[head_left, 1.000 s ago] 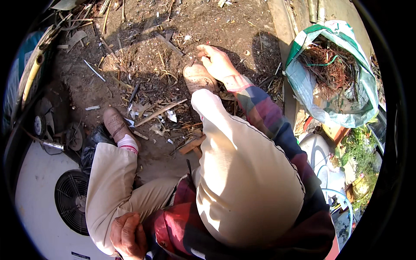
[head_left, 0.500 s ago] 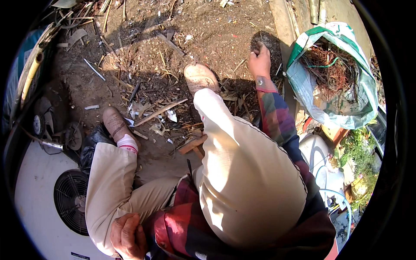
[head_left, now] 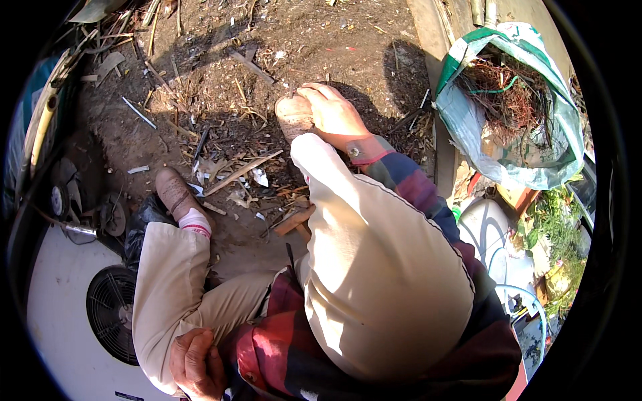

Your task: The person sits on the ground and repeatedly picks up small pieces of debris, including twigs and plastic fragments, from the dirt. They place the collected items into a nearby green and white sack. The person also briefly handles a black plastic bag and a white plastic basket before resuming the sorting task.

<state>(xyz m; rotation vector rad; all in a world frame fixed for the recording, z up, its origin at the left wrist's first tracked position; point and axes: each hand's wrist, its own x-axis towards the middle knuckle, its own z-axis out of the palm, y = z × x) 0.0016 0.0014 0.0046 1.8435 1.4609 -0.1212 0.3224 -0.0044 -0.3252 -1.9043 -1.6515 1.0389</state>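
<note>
My right hand (head_left: pixel 334 115) reaches across the toe of my right shoe (head_left: pixel 293 119), a brown perforated one. Its fingers are stretched forward and touch or nearly touch the shoe; the thumb is hidden. A small dark upright piece (head_left: pixel 291 88) shows at the shoe's tip, close to the fingertips. My left hand (head_left: pixel 195 361) rests low on my lap with its fingers curled in; whatever they may hold cannot be made out. My left shoe (head_left: pixel 175 190) stands on the littered soil (head_left: pixel 221 100).
On the right stands an open green-and-white woven sack (head_left: pixel 461 137) holding tangled reddish wire or fibre (head_left: pixel 515 100). Wood strips (head_left: pixel 242 172) and scraps litter the ground. A white unit with a round fan grille (head_left: pixel 110 314) lies at lower left, beside a black plastic bag (head_left: pixel 144 220).
My right hand has moved left from the dark patch of ground to the toe of my right shoe, and its fingers have straightened. My left hand stays on my lap.
</note>
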